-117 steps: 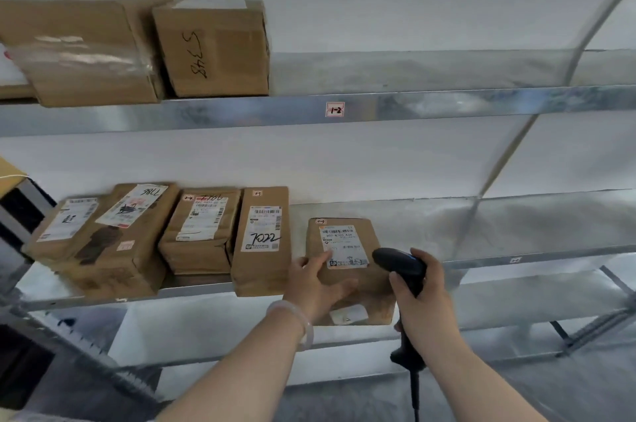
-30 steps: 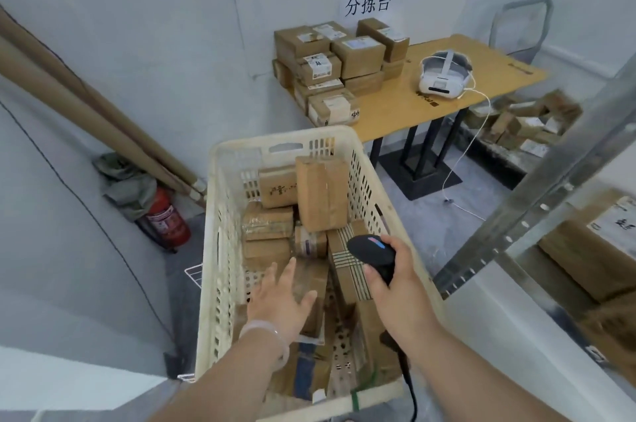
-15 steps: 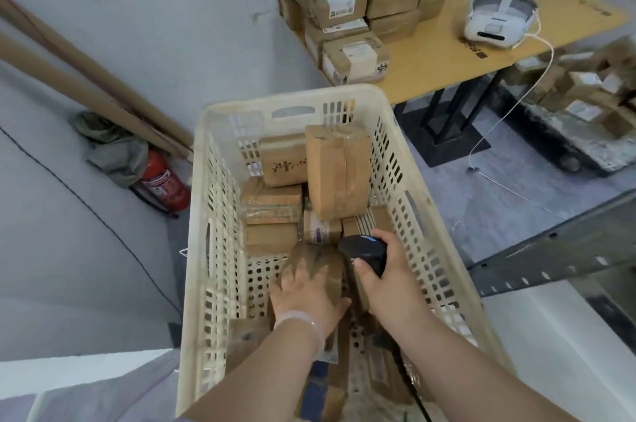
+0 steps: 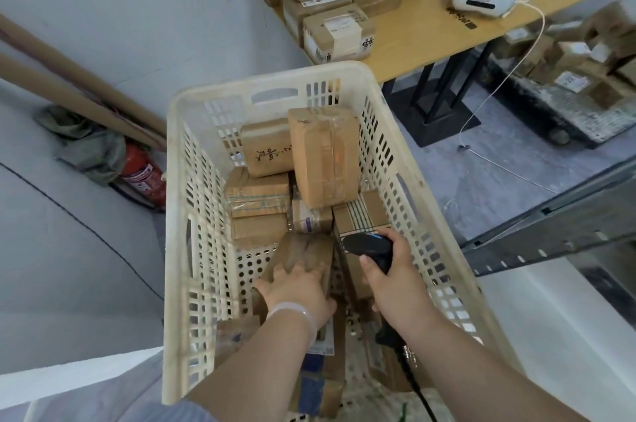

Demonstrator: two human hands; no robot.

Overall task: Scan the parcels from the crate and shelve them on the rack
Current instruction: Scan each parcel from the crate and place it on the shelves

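Left hand [image 4: 296, 287] now around parcel [image 4: 304, 249]

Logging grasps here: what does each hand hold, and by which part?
Left hand grips a brown parcel in the crate over its near top end; right hand holds the black scanner by its handle.

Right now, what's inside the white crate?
The crate holds parcels: a tall taped parcel at the far end, a handwritten parcel beside it. The left hand grips a nearer parcel; the right hand holds the scanner. Arms partly hide the near end.
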